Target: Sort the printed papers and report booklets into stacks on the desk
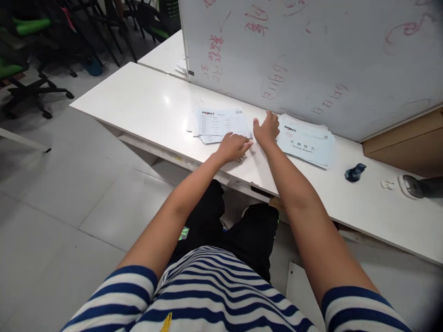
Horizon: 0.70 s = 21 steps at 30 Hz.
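Observation:
A loose pile of printed sheets headed PONY [221, 121] lies on the white desk with uneven edges. My left hand [234, 147] rests at its lower right edge, fingers stretched and slightly apart. To the right sits a thicker stack of papers [304, 145], also marked PONY, with a "Testing Report" title on the top sheet. Between the two piles, my right hand [267, 129] is held with its thumb apart from bent fingers, close to the thicker stack's left edge. Whether its fingertips touch that stack I cannot tell.
A whiteboard [311, 60] with red handwriting stands along the desk's [128, 97] back edge. At the right are a dark crumpled item [355, 173], a small white object [386, 185], a dark bottle [420, 186] and a cardboard box [404, 138]. Office chairs [31, 87] stand at the left.

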Tool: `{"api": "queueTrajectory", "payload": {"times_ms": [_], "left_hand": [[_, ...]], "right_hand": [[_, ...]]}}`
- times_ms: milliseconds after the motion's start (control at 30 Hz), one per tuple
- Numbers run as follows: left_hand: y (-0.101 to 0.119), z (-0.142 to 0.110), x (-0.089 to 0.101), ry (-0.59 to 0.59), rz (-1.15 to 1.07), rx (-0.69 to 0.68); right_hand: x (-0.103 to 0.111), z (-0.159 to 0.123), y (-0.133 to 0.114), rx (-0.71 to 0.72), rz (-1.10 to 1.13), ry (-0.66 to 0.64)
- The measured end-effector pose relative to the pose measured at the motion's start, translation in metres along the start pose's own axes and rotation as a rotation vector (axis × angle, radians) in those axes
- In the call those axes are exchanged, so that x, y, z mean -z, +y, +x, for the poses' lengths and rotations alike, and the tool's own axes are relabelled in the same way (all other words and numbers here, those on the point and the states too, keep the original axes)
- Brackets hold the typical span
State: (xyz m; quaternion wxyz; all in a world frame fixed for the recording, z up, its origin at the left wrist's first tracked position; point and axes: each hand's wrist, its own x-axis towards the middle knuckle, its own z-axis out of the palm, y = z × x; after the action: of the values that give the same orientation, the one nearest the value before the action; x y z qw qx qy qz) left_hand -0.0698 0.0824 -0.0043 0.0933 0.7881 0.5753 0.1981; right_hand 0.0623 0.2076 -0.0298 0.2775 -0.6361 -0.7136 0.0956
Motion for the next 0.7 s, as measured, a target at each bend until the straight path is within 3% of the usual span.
{"api": "queueTrajectory", "payload": {"times_ms": [133, 233, 333, 467, 567, 700], "left_hand": [[0.009, -0.026, 0.012, 0.083, 0.014, 0.004], [0.019, -0.082, 0.0, 0.171, -0.014, 0.037], [0.026, -0.161, -0.038, 0.176, -0.037, 0.138], [0.031, -0.251, -0.1, 0.0, -0.008, 0.327], [0.031, -0.272, -0.127, -0.133, 0.077, 0.397], [0.026, -0.254, -0.134, -0.194, 0.125, 0.415]], "right_hand": [[0.045, -0.015, 0.064, -0.003, -0.052, -0.026], [0.066, -0.039, 0.108, 0.045, -0.076, -0.164], [0.07, -0.059, 0.135, 0.111, -0.085, -0.208], [0.066, -0.07, 0.145, 0.174, -0.084, -0.218], [0.065, -0.073, 0.143, 0.249, -0.094, -0.204], [0.065, -0.079, 0.139, 0.295, -0.084, -0.09]]}}
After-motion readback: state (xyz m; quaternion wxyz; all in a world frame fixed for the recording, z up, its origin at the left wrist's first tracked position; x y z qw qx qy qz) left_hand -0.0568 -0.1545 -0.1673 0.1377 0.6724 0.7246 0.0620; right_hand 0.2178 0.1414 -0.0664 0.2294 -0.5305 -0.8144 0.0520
